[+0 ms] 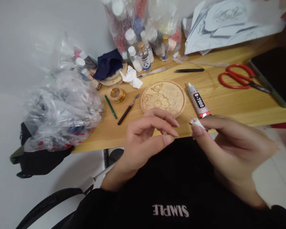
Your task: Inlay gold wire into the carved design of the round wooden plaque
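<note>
My right hand (228,143) pinches a small white cap (197,123) between thumb and forefinger, and a thin metal pin sticks up from it. Close by, thumb and forefinger of my left hand (150,136) are pressed together; whatever lies between them is too small to make out. A tube of B-7000 glue (198,101) lies uncapped on the table just beyond my right fingers. Past my left fingers sits a round wooden plaque (164,99) with a raised gold flower outline, its near edge partly covered by that hand.
Around the plaque are a spool of gold wire (116,94), a dark-handled tool (128,109), a green stick (110,107), black tweezers (189,70) and red-handled scissors (238,76). Bottles (144,57) and filled bags stand behind. A plastic bag (66,111) overhangs the left edge.
</note>
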A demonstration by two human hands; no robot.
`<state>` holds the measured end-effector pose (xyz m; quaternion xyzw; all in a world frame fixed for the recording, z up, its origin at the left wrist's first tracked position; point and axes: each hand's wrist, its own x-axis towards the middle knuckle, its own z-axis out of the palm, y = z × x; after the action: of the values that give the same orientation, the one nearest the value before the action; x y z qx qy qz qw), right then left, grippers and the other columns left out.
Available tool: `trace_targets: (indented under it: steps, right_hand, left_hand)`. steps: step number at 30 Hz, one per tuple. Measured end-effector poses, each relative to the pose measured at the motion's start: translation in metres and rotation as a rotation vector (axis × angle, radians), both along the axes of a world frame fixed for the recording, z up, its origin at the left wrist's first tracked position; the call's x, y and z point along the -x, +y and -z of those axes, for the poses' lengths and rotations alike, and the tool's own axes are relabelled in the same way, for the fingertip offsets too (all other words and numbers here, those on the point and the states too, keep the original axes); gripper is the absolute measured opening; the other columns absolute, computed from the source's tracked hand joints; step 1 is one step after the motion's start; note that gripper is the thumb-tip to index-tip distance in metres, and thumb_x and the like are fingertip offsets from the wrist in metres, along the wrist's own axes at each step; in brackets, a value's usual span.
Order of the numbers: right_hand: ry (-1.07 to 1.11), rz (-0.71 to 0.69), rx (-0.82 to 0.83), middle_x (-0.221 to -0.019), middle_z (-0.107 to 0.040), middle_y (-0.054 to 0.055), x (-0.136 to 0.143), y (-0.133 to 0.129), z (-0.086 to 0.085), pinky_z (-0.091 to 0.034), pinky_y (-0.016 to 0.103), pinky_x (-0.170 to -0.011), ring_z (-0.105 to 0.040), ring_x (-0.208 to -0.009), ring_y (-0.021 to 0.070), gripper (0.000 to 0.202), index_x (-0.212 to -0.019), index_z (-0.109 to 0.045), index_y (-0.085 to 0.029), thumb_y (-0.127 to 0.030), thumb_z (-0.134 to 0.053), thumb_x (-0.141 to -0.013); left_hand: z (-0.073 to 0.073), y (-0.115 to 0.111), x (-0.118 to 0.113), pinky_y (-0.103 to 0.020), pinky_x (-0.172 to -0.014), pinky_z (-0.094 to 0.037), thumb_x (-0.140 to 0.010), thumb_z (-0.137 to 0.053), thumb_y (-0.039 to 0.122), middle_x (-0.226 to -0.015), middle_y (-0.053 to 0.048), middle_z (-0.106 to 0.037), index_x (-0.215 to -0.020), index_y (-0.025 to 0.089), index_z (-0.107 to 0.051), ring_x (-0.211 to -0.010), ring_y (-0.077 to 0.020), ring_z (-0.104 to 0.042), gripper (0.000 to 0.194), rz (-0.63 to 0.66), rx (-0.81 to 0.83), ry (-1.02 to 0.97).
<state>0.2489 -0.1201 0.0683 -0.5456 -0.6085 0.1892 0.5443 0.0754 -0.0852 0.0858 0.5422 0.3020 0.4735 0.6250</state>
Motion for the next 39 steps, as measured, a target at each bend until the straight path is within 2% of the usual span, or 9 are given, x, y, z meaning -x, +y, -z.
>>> trace_targets:
  steps: [6,14,18,23,32,39]
  right_hand:
    - [-0.007,0.015,0.017,-0.062,-0.062,-0.006,0.000,-0.001,0.000,-0.043,0.024,-0.052,-0.054,-0.054,0.0077,0.014,-0.083,-0.068,-0.025,-0.011,-0.072,-0.080]
    - [-0.041,0.039,0.110,-0.063,-0.063,-0.004,0.001,-0.007,-0.007,-0.046,0.024,-0.054,-0.058,-0.057,0.0093,0.008,-0.083,-0.068,-0.024,-0.016,-0.072,-0.082]
    - [-0.038,0.026,0.073,-0.063,-0.063,-0.004,-0.001,-0.005,-0.005,-0.045,0.024,-0.053,-0.057,-0.056,0.0086,0.009,-0.082,-0.068,-0.023,-0.015,-0.071,-0.083]
    - [-0.026,0.014,0.012,-0.061,-0.062,-0.005,-0.002,-0.002,0.000,-0.043,0.024,-0.051,-0.056,-0.054,0.0084,0.011,-0.082,-0.067,-0.024,-0.013,-0.071,-0.081]
    - [-0.031,0.039,0.062,-0.061,-0.064,-0.005,0.000,-0.003,-0.004,-0.045,0.026,-0.050,-0.057,-0.054,0.0105,0.013,-0.080,-0.067,-0.026,-0.014,-0.071,-0.081]
    - [-0.049,0.026,0.044,-0.064,-0.067,-0.005,0.001,-0.001,-0.004,-0.045,0.024,-0.049,-0.059,-0.055,0.0100,0.012,-0.080,-0.069,-0.025,-0.013,-0.072,-0.080]
  left_hand:
    - [0.000,0.000,0.000,-0.027,-0.074,-0.043,-0.087,-0.069,0.025,-0.094,-0.004,-0.064,-0.091,0.022,-0.076,-0.090,-0.0144,-0.055,0.009,0.024,-0.028,-0.010]
    - [0.002,-0.001,-0.003,-0.025,-0.077,-0.044,-0.083,-0.073,0.024,-0.088,-0.002,-0.057,-0.083,0.022,-0.074,-0.083,-0.0117,-0.052,0.003,-0.018,-0.036,-0.002]
    - [0.001,-0.003,-0.005,-0.026,-0.078,-0.045,-0.079,-0.076,0.024,-0.088,-0.002,-0.055,-0.080,0.022,-0.072,-0.082,-0.0118,-0.051,0.005,-0.049,-0.035,0.038]
    - [-0.001,-0.004,-0.008,-0.028,-0.074,-0.043,-0.075,-0.081,0.022,-0.089,-0.001,-0.057,-0.078,0.022,-0.071,-0.081,-0.0115,-0.051,0.011,-0.077,-0.036,0.082]
    - [-0.002,-0.001,-0.009,-0.027,-0.068,-0.044,-0.066,-0.089,0.035,-0.080,0.000,-0.057,-0.078,0.027,-0.075,-0.074,-0.0113,-0.050,0.021,-0.102,-0.034,0.106]
    - [-0.005,-0.004,-0.011,-0.022,-0.064,-0.051,-0.074,-0.083,0.022,-0.069,0.003,-0.069,-0.073,0.025,-0.077,-0.063,-0.0080,-0.061,0.007,-0.039,0.097,0.126]
